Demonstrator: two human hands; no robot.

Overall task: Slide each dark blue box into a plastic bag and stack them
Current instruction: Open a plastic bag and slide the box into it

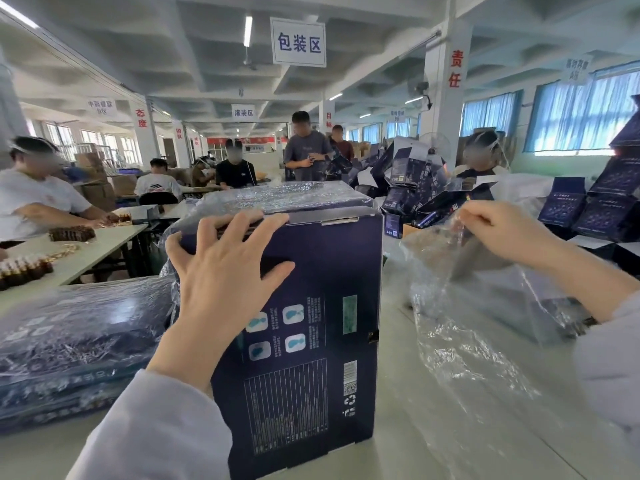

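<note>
Upright, dark blue box (311, 306), printed back panel, plastic bag (277, 195) over top.

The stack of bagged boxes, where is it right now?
Head view: the stack of bagged boxes lies at lower left on the table, just left of the upright dark blue box that the left hand rests on.

Factory packing hall, shared work floor.
Hanging sign (298, 42) reading 包装区 (packing area), a second zone sign (243, 112) farther back; concrete pillars (446, 98) with red characters; tube lights (248, 31) on a bare beamed ceiling; workers (38, 192) seated and standing at long tables (104, 244); dark blue boxes (412, 181) heaped in quantity; bagged boxes (69, 341) stacked flat; a plastic bag (467, 323) on the table; cardboard cartons (100, 192); blue-curtained windows (581, 112).
</note>
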